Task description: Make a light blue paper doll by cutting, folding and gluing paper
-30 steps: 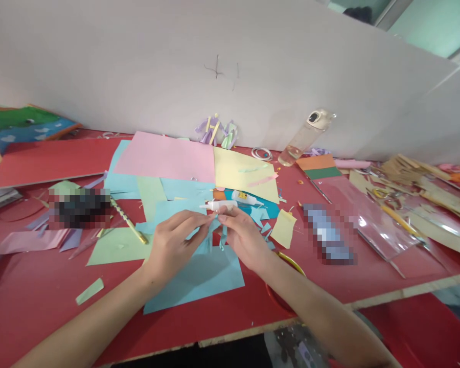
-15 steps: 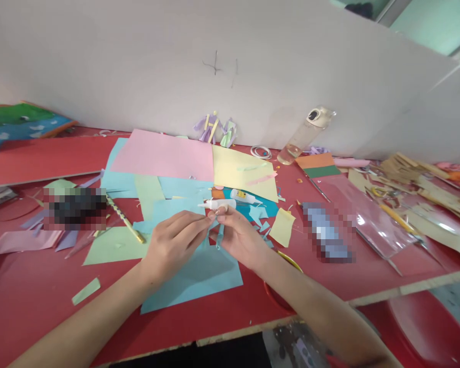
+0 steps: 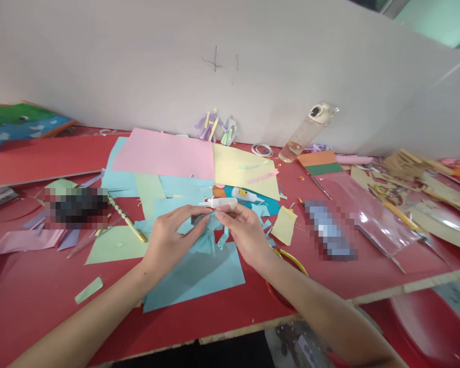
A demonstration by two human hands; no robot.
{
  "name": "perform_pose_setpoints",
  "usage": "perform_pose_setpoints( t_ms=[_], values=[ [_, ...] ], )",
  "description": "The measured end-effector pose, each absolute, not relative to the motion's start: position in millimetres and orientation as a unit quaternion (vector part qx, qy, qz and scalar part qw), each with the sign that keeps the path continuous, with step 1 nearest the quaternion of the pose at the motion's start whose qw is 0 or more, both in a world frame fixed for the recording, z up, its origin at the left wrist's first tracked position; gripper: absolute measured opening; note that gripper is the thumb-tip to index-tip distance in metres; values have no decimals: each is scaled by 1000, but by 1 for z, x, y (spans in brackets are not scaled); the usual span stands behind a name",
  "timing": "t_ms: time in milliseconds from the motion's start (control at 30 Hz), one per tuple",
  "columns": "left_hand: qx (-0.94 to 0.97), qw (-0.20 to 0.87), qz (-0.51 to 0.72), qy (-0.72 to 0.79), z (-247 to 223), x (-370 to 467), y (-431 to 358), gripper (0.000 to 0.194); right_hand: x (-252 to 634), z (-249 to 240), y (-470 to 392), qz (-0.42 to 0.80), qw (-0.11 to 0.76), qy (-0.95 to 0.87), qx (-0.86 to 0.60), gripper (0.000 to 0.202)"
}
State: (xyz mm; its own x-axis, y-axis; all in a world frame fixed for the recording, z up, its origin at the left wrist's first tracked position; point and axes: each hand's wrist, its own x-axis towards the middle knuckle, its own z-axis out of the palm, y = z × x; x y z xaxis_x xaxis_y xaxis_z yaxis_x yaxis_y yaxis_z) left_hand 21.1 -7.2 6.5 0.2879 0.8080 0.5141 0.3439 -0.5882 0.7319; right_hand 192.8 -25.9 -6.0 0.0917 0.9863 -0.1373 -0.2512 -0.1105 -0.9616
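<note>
Both hands meet over a light blue paper sheet [image 3: 199,283] near the front of the red table. My left hand [image 3: 172,232] pinches the left side of a small pleated blue paper piece [image 3: 207,241]. On its other side, my right hand [image 3: 243,230] grips the same piece between thumb and fingers. A narrow folded blue strip [image 3: 223,239] hangs down beside my right fingertips. Just behind the fingers lies a white glue tube [image 3: 210,203], partly hidden, and a second glue bottle [image 3: 243,194] rests a little farther back.
Pink [image 3: 164,153] and yellow sheets [image 3: 243,168] lie behind the hands. Two paper figures [image 3: 214,127] lean against the wall. A water bottle [image 3: 306,134] stands at the back right. Scissors with yellow and red handles [image 3: 296,259] lie under my right forearm. A pencil [image 3: 127,219] is at left.
My left hand's fingers have spread from a closed bunch into a pinch, and more of the pleated blue paper shows between the hands. The view has shifted slightly.
</note>
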Motion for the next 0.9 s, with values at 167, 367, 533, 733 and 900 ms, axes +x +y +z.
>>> perform_pose_setpoints(
  t_ms=[167, 367, 533, 733, 900],
  values=[
    [725, 318, 459, 401, 8, 21, -7, 10, 194, -8, -26, 557, 562, -390, -471, 16],
    [717, 331, 463, 402, 7, 20, -7, 6, 191, -4, -27, 528, 560, -421, -480, 17],
    [715, 328, 462, 408, 8, 20, -8, 6, 190, 0, -29, 511, 547, -455, -483, 15],
    [720, 309, 465, 412, 9, 20, -9, 7, 191, -1, -28, 499, 543, -469, -486, 15],
    [719, 306, 458, 424, 10, 20, -9, 8, 192, -1, -27, 501, 536, -469, -492, 15]
  ],
)
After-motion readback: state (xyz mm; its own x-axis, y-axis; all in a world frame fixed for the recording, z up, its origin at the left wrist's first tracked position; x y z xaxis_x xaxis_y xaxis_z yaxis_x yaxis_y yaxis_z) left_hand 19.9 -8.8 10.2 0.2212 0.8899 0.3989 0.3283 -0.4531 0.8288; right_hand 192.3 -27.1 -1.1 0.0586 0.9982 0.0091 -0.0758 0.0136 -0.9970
